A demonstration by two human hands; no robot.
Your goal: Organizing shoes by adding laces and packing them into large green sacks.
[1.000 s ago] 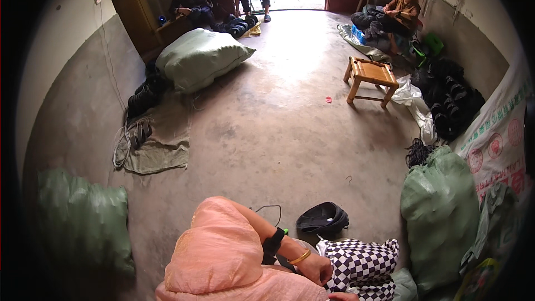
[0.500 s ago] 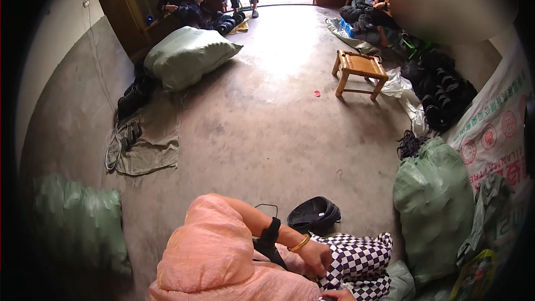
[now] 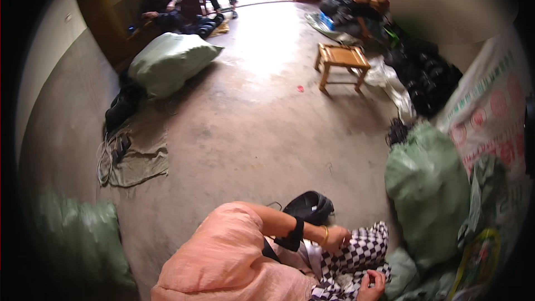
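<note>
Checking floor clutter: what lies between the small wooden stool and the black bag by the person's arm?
Head view: bare concrete floor between wooden stool and black bag.

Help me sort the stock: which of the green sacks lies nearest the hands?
The green sack at the right, just beyond the checkered cloth that the left hand and right hand touch. The other sack lies far across the floor.

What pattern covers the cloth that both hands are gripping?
A black-and-white checkerboard pattern covers the cloth, seen in the head view.
</note>
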